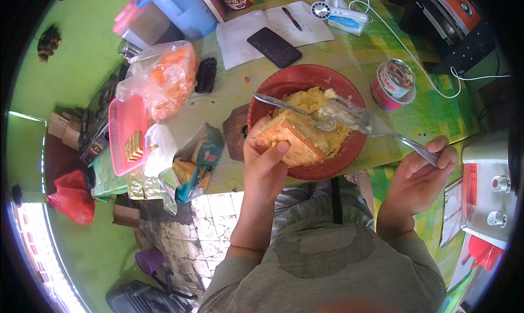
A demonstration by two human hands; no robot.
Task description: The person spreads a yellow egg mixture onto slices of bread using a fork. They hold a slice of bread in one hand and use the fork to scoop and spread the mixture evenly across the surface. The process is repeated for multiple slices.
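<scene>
My left hand point(266, 157) grips a browned square slice of bread or cracker point(282, 139) with a thick yellow layer along its upper side, held over a red bowl point(303, 173). Lumpy yellow mash point(305, 96) fills part of the bowl. In my right hand point(417, 178), the fingers pinch the handle end of a metal fork or spoon point(413, 145); its head is blurred and smeared with mash above the bowl. A second utensil, a metal spoon point(282, 104), leans from the bowl's left rim into the mash.
Left of the bowl stand an open teal packet of crackers point(198, 161), a pink tray point(116, 133) and a plastic bag of orange food point(168, 75). A wooden board point(235, 135) lies partly under the bowl. Behind are a phone point(274, 47) and notebook point(241, 38); a can point(395, 81) stands right.
</scene>
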